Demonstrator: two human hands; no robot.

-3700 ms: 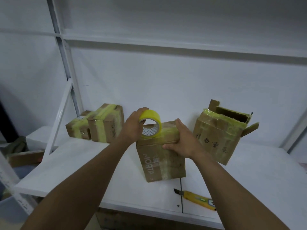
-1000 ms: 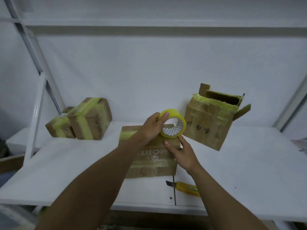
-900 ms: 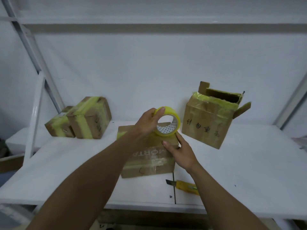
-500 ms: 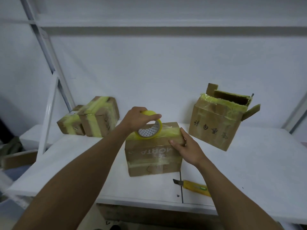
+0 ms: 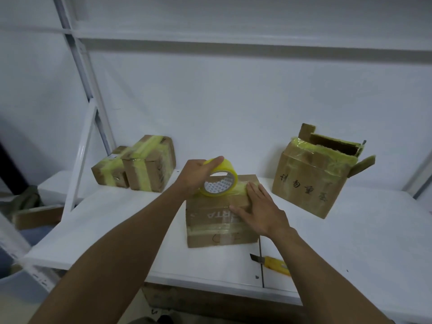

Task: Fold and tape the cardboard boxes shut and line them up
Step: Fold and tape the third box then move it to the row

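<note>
Box (image 5: 210, 230), 12 o'clock | likely light, stiff, tape-slick; take by side edges | left hand (image 5: 194, 176) grips tape roll (image 5: 231, 177) | right hand (image 5: 261, 213) presses flat, fingers straight

**Centre:** closed cardboard box (image 5: 210, 220) lying flat near the front of the worktop (image 5: 117, 230). It has inverted print on its near face, clear tape around it and a yellow strip along its top. The right hand (image 5: 259, 211) presses flat on it. The yellow tape roll (image 5: 219, 183) stands on edge on the box top, in the left hand's (image 5: 194, 176) grip.

**Right:** larger open box (image 5: 308, 183), flaps up, with handwritten characters.

**Left rear:** small taped box (image 5: 109, 175) touching taller taped box (image 5: 149, 169).
</note>
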